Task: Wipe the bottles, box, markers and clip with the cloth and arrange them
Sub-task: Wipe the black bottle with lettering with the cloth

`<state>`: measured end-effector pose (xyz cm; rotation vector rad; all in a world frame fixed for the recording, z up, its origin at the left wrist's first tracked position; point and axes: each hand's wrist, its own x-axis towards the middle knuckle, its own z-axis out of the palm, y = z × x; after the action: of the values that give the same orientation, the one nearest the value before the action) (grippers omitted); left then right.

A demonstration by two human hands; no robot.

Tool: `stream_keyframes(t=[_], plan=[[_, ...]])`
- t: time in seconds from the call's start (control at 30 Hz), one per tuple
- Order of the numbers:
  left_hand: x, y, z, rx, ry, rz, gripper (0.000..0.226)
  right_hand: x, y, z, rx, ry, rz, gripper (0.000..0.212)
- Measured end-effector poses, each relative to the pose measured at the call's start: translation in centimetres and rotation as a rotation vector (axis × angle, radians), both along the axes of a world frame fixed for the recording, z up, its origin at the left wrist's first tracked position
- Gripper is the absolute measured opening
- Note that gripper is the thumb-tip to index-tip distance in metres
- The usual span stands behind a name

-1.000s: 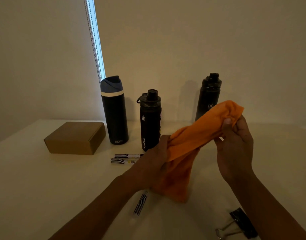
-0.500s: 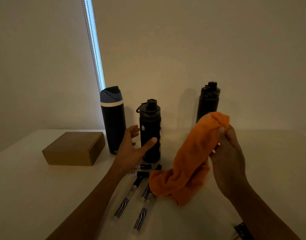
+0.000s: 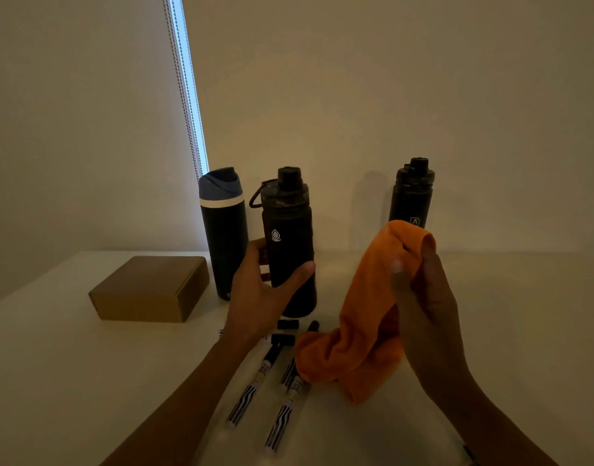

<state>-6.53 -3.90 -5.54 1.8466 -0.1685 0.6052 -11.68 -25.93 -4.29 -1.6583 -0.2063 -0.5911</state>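
At the far left, the brown cardboard box (image 3: 147, 287) sits flat on the pale table (image 3: 53, 364), untouched. Just to its right, the tall dark bottle with the blue lid (image 3: 223, 237) stands upright near the wall.

Next comes the change. Half a second ago the left hand (image 3: 258, 297) was open and reaching between the bottles. It now wraps the lower body of the black screw-cap bottle with the carry loop (image 3: 289, 230), thumb across the front and fingers curled behind. That bottle is upright, but it cannot be told whether its base has left the table. A second ago this hand shared the soft orange cloth (image 3: 366, 324) with the other hand, so the cloth has passed to one hand and a first bottle has been picked out for wiping.

In front of that bottle the white striped markers (image 3: 252, 388) with black caps lie loose on the table, one partly hidden behind the hanging cloth. The right hand (image 3: 423, 307) pinches the cloth's upper end between thumb and curled fingers, holding it raised beside the gripped bottle but apart from it. Behind the cloth, near the wall, the second black screw-cap bottle (image 3: 411, 193) stands alone. The clip is not clearly in view.

No wiping contact shows yet. Bringing the cloth to the bottle looks like the next step.
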Motion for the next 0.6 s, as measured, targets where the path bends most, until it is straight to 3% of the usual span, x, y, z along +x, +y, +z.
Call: stream_keyframes(t=[0.1,0.2,0.33,0.43,0.53,0.6], plan=[[-2.2,-0.4,0.9,-0.039,-0.002,-0.108,0.065,-0.2,1.1,-0.7,-0.137,-0.129,-0.065,0.061],[-3.9,-0.7,1.3,-0.096,0.050,-0.248,0.072,0.2,1.8,-2.7,-0.166,-0.066,-0.146,0.075],[-4.6,-0.7,1.4,-0.326,0.172,-0.445,0.077,0.2,1.1,-3.7,-0.408,-0.206,-0.145,0.068],[-4.4,-0.6,1.0,-0.421,0.203,-0.432,0.076,0.2,1.4,-3.8,-0.688,-0.430,-0.225,0.041],[-4.3,-0.7,1.3,-0.511,0.273,-0.396,0.077,-0.5,2.2,-3.3,-0.884,-0.561,-0.141,0.053],[-4.1,-0.5,1.5,-0.557,0.321,-0.327,0.082,-0.5,2.6,-3.5,-1.047,-0.588,-0.060,0.076]])
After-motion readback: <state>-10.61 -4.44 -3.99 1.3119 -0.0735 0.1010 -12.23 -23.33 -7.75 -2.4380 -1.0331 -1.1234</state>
